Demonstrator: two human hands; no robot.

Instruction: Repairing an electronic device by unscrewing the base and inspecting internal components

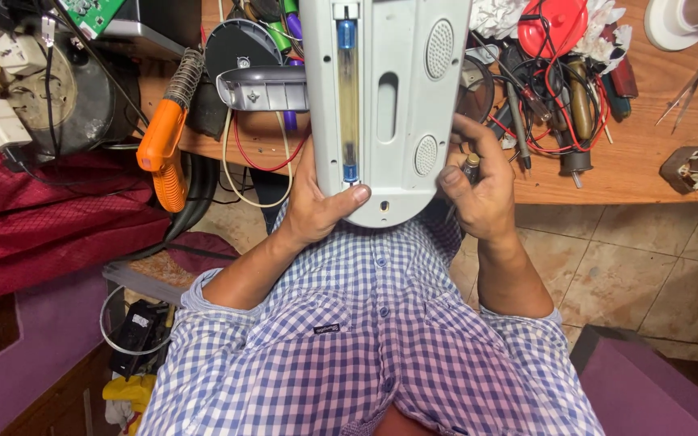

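A: You have the grey casing (393, 105) propped between the bench (648, 161) edge and your belly, so its back faces you.

B: Your left hand (317, 202) wraps its lower left edge, thumb on the face, steadying it.

A: Your right hand (478, 190) presses its right side, fingers closed round a small tool (470, 165). The orange soldering gun (163, 145) sits apart, well to the left.

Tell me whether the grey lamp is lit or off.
Off: the lamp held by the left hand shows a dark, unlit tube.
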